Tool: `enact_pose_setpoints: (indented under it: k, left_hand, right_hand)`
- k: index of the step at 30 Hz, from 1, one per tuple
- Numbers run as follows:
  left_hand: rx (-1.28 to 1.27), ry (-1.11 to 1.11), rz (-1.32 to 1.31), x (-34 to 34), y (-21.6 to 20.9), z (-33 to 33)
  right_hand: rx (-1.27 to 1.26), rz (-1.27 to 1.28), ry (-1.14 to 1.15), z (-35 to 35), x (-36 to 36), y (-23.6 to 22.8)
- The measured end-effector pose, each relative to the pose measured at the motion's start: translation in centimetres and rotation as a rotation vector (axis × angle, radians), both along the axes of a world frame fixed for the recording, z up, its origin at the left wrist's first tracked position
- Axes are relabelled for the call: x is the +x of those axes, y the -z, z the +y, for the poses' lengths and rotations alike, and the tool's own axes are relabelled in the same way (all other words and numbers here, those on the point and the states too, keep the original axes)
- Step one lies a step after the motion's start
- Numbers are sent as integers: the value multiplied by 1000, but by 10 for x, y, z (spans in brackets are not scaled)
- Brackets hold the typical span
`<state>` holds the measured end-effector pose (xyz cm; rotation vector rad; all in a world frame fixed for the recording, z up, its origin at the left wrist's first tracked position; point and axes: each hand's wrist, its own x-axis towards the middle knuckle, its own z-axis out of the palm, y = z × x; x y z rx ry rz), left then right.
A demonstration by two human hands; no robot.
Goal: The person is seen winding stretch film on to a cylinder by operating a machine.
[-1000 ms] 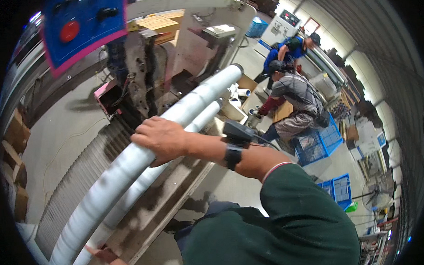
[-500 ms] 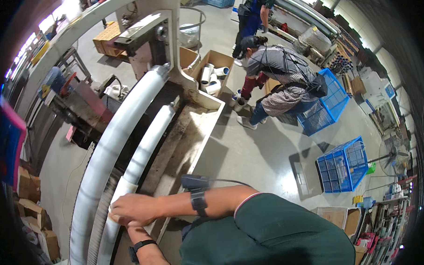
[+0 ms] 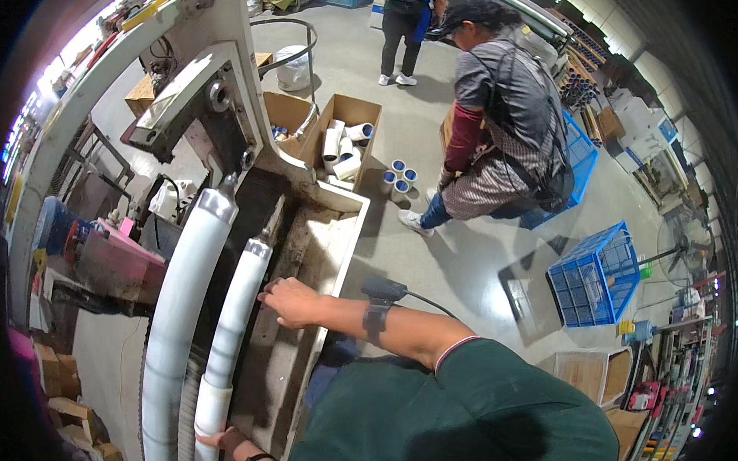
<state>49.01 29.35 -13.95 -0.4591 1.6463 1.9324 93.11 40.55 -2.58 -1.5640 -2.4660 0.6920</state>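
Two long white rollers with metal ends lie side by side in the machine: a thick roller [image 3: 179, 318] and a thinner roller [image 3: 234, 325] to its right. A short, wider white sleeve [image 3: 212, 405] sits around the thinner roller's near part. At the sleeve's lower end, my left hand [image 3: 223, 438] curls against it from the right, its fingers partly hidden. Farther up, my right hand [image 3: 292, 303] hovers just beside the thinner roller, fingers apart and nothing visible in them. A dark strap with a small device [image 3: 380, 302] circles my right forearm.
The machine's pale trough wall [image 3: 335, 268] runs along the right. Beyond stand a carton of white rolls [image 3: 351, 142] and several upright rolls [image 3: 399, 177] on the floor. A co-worker [image 3: 503, 112] bends there, near a blue crate [image 3: 596, 275]. Another person [image 3: 403, 34] stands farther back.
My right hand has left the sleeve and moved up and right along the thinner roller. My left hand now shows at the sleeve's lower end. The view has shifted; the co-worker is more upright.
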Motion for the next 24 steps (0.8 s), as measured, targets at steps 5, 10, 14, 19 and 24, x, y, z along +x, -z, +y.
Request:
enact_pose_setpoints:
  k: [5,10,14,19,24]
  left_hand:
    - [42,57,172,-6,14,-4]
    - [44,57,182,33,10,15]
    - [180,124,16,96,8,48]
    - [429,356,-352,242,11,138]
    - [486,310,-353,439,2,243]
  right_hand:
    - [261,-11,-45,65,12,19]
    - [76,-81,-154,122,29,25]
    - [21,37,-167,146,52,27]
    - [-116,264,-89,170,104,36]
    - [-330,463,85,212,206,59]
